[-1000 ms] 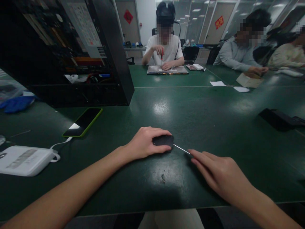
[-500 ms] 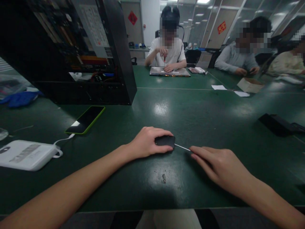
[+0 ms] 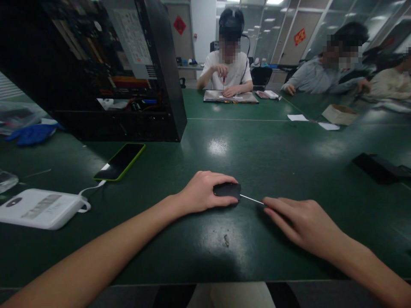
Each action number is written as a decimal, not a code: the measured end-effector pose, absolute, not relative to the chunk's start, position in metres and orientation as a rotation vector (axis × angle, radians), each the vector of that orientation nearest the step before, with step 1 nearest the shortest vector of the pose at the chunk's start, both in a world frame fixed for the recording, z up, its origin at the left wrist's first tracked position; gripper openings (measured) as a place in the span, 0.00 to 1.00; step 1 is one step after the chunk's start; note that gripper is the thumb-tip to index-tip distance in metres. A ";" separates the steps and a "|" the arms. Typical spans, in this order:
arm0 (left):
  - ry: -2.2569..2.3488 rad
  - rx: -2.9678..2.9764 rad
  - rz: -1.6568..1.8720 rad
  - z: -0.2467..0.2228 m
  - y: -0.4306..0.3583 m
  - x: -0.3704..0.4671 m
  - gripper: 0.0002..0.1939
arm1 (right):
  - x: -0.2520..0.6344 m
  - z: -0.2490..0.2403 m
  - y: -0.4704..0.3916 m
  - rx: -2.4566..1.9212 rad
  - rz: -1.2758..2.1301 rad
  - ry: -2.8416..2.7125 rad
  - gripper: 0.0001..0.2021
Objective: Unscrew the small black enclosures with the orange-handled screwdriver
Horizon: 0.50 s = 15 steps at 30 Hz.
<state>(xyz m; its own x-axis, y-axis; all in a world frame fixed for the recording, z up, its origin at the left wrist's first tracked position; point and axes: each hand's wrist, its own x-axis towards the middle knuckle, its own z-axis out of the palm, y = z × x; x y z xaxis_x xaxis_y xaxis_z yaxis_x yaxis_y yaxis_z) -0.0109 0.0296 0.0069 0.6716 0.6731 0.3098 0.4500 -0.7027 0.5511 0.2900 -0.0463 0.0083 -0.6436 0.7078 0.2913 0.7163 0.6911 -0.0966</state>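
My left hand (image 3: 205, 192) rests on the table, its thumb and fingers closed round the sides of a black computer mouse (image 3: 227, 189). A thin, straight metal rod (image 3: 252, 199) runs from the mouse's right end to the fingertips of my right hand (image 3: 295, 218). Those fingers are pressed together on the rod, and the rest of it is hidden under the hand. I cannot tell whether the rod's tip is in the mouse or only against it.
An open black computer case (image 3: 167, 85) stands at the left. Before it lie a green-edged phone (image 3: 120, 162) and a white power bank (image 3: 41, 209), joined by a cable. A black object (image 3: 379, 167) lies right. Across the green table (image 3: 257, 149), a co-worker (image 3: 227, 68) holds a red-handled screwdriver.
The view has turned slightly left, so everything sits a little further right. My hands, the mouse and the rod look nearly the same. A co-worker at the right has moved their hands apart.
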 end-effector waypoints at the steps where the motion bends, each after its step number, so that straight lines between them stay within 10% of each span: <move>1: 0.866 2.456 0.695 0.007 0.030 -0.011 0.22 | 0.298 0.012 -0.044 -1.105 -0.054 -2.606 0.16; 15: 0.829 2.473 0.698 0.006 0.031 -0.012 0.22 | 0.301 0.025 -0.025 -1.080 -0.050 -2.687 0.17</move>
<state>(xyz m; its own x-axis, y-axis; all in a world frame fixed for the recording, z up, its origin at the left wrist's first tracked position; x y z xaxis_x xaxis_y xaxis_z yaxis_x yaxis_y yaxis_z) -0.0125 0.0310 0.0058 0.6934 0.6459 0.3194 0.4252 -0.7246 0.5423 0.3010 -0.0251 0.0246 -0.6964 0.6771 0.2378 0.6855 0.7257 -0.0587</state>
